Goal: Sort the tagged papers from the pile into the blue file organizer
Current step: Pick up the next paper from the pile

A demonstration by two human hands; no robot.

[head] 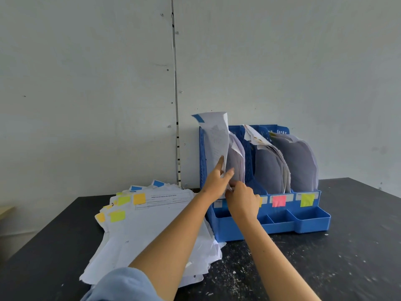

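I see the left hand (217, 178) pinching a white paper sheet with a blue tag (214, 137), forefinger straight up along it, thumb on the other side. The sheet stands upright in the leftmost compartment of the blue plastic file organizer (308, 222), far right on the black table (347, 257). The right hand (242, 198), fingers curled, grips the sheet's lower edge. The loose pile of tagged white papers (147, 224) lies left of the organizer, just beside it.
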